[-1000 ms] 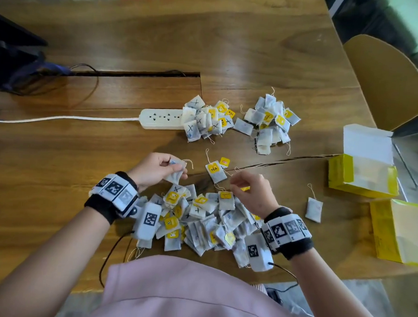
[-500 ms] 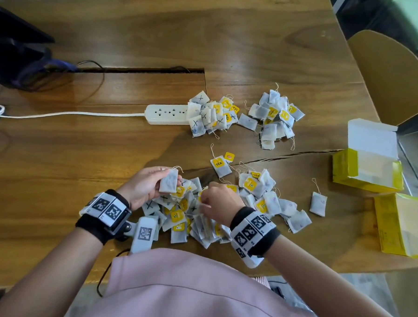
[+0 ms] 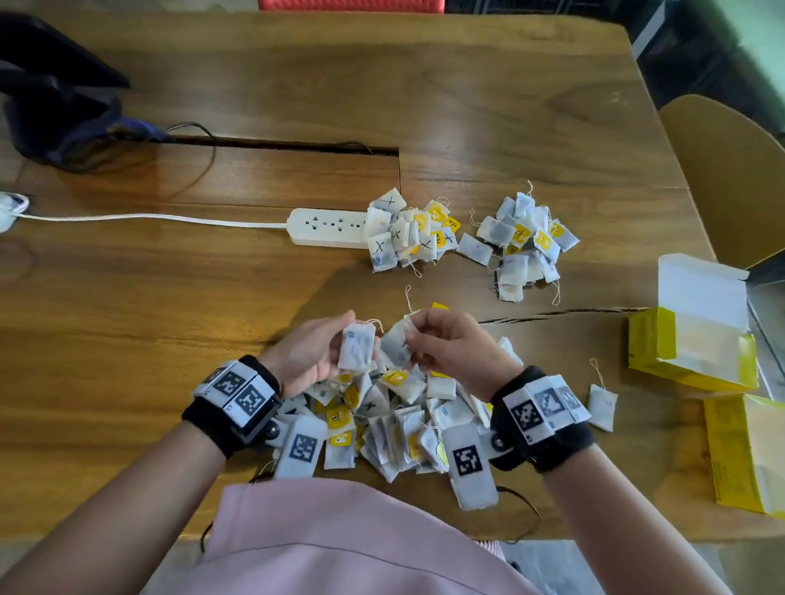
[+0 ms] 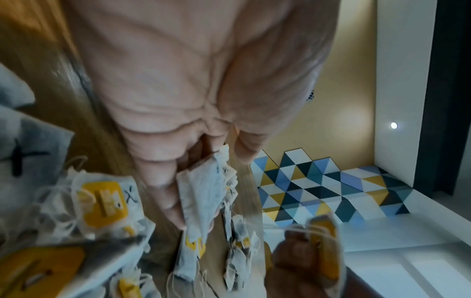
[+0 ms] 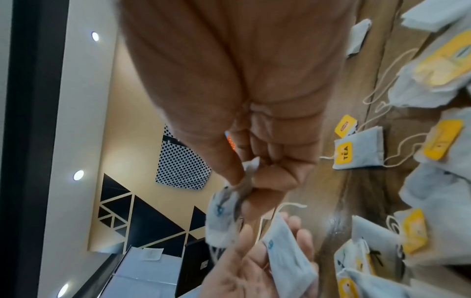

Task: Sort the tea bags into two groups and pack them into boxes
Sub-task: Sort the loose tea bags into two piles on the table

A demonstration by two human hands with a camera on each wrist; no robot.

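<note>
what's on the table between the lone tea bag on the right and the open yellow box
Nothing: in the head view, bare wood separates the lone tea bag from the open yellow box.

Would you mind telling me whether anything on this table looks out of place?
One white paper tea bag lies alone on the wooden table, apart from all three heaps, near the open yellow cardboard boxes. The left sorted heap spills onto the white power strip.

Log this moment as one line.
left hand: holds tea bag | right hand: pinches second tea bag | boxes: open
</note>
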